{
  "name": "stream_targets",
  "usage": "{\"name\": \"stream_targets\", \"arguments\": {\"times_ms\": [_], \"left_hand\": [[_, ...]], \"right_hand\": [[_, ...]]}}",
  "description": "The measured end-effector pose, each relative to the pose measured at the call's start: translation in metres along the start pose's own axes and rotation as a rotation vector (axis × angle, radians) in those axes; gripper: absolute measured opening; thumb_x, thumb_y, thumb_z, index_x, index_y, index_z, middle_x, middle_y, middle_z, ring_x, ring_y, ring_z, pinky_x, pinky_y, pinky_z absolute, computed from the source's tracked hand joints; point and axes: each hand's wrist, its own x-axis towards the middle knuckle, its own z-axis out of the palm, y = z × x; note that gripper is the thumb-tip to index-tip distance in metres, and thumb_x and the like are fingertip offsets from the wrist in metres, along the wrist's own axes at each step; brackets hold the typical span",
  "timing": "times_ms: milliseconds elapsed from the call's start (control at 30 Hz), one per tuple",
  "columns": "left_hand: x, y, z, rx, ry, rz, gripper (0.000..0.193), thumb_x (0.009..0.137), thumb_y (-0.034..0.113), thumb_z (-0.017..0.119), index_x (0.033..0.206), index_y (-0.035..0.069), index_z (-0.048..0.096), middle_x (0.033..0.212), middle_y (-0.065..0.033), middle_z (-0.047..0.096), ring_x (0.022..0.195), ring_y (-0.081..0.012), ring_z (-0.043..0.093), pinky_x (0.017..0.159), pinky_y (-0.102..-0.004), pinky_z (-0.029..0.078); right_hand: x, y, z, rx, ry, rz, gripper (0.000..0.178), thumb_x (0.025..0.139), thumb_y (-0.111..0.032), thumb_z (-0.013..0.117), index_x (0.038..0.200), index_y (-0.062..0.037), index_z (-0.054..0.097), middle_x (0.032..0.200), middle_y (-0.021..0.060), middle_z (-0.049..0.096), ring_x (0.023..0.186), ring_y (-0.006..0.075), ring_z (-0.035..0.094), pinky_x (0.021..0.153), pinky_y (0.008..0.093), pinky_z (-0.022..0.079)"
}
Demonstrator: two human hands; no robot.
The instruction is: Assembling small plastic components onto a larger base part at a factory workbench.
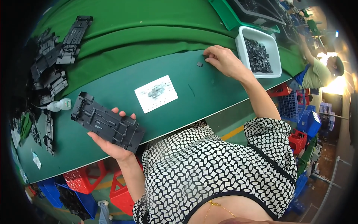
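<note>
My left hand (116, 150) grips a long black plastic chassis-like part (106, 121) with molded ribs. The thumb lies along its near edge, and fingertips show past its far edge. At the far side of the table, my right hand (228, 62) is closed, thumb and fingers bent together. Whatever they hold, if anything, is too small or hidden to make out. Just beside those fingertips a small black piece (200, 64) lies on the table. To the right of this hand stands a white bin (276, 56) full of small black pieces (257, 56).
A white printed card (164, 99) lies mid-table. More black plastic parts (75, 37) are piled at the far left, near a white squeeze bottle (61, 105). Green cloth (130, 31) covers the far side. Red stools (121, 194) stand below the near edge; another person (319, 72) is at right.
</note>
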Motion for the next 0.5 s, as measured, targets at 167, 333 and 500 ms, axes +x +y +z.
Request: {"name": "stream_targets", "arguments": {"times_ms": [167,333,500], "left_hand": [[0.003,-0.001,-0.001,-0.019,-0.038,-0.035,0.068,0.09,0.061,0.034,0.137,0.013,0.033,0.12,-0.017,0.05,0.101,-0.0286,0.053,0.09,-0.0563,0.041],[0.006,0.0,-0.002,-0.103,-0.065,-0.052,0.073,0.087,0.065,0.033,0.134,0.009,0.037,0.12,-0.0184,0.05,0.103,-0.0312,0.053,0.091,-0.0584,0.039],[0.007,-0.004,-0.003,-0.133,-0.078,-0.047,0.077,0.087,0.067,0.028,0.132,0.007,0.038,0.121,-0.0211,0.051,0.103,-0.0333,0.055,0.09,-0.058,0.042]], "right_hand": [[-0.012,-0.009,0.0,0.0,0.19,-0.07,0.011,0.081,-0.007,0.062,0.091,-0.0043,0.063,0.076,0.0098,0.053,0.074,0.0231,0.055,0.066,0.0322,0.046],[-0.019,-0.055,0.004,0.74,0.058,0.095,0.016,0.088,-0.012,0.061,0.095,0.0021,0.062,0.08,0.0023,0.062,0.071,0.0087,0.059,0.065,0.0218,0.048],[-0.02,-0.091,0.024,0.941,-0.162,0.074,0.018,0.087,-0.009,0.061,0.099,0.0044,0.06,0.086,0.0055,0.064,0.077,0.0106,0.062,0.068,0.0229,0.049]]}}
